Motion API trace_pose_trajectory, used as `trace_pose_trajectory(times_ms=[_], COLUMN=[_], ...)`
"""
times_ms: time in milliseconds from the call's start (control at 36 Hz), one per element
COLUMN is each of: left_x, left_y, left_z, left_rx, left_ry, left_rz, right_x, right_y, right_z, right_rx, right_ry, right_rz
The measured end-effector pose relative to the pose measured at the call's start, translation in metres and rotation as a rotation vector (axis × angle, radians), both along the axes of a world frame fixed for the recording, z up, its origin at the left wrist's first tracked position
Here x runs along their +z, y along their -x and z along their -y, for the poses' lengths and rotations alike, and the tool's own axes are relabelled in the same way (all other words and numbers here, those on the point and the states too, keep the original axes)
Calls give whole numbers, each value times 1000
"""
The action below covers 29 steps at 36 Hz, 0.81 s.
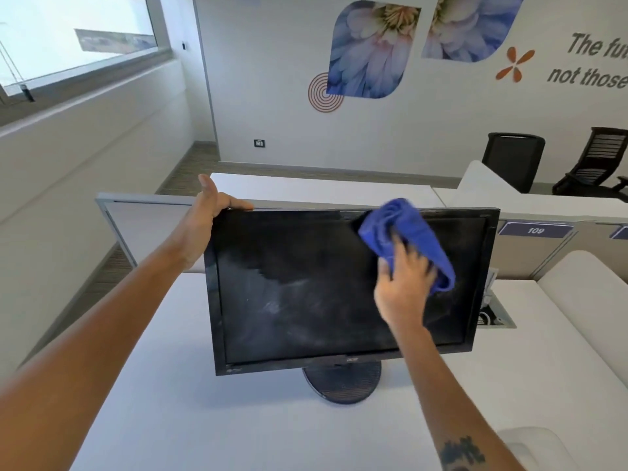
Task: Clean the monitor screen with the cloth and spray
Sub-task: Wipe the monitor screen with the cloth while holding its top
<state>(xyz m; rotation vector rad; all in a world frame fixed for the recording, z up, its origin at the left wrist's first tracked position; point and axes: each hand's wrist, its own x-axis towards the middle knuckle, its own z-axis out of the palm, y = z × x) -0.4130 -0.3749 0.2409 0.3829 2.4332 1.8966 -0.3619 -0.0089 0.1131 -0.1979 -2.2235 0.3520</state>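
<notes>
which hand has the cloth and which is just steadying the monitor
The right hand presses the bunched blue cloth against the black flat monitor's screen; the left hand holds only its top-left corner.

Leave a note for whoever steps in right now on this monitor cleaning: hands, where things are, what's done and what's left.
Left hand steadies the monitor by a grip on its top left corner.
Right hand presses the blue cloth against the screen's upper right part.
Monitor stands on its round base on the white desk. No spray bottle in view.
Done: upper screen looks darker, likely wiped.
Left: hazy smears across the middle and lower screen.
</notes>
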Motion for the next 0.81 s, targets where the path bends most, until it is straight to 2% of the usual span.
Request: trace_pose_trajectory(times_ms=[83,222,306,417,500,583,694,806], left_x=[2,3,3,4,4,5,8,7], left_y=[-3,-5,-5,-3,-4,-6,-7,-7], left_z=[-2,-4,-2,-2,0,1,-2,-3], left_rx=[-9,9,-5,-8,8,-1,-17,-9], left_ry=[14,46,35,8,44,47,26,30], left_rz=[-9,-22,-27,-23,-8,1,-18,-16], right_x=[3,5,-4,-22,-22,-1,34,33], right_y=[1,2,-3,-10,-4,9,27,26], right_z=[-29,0,45,114,135,135,139,149], right_rx=[-99,-14,184,589,806,761,630,692], right_ry=[58,80,-106,-455,-691,-738,-610,-612], right_rz=[45,16,35,146,176,96,24,65])
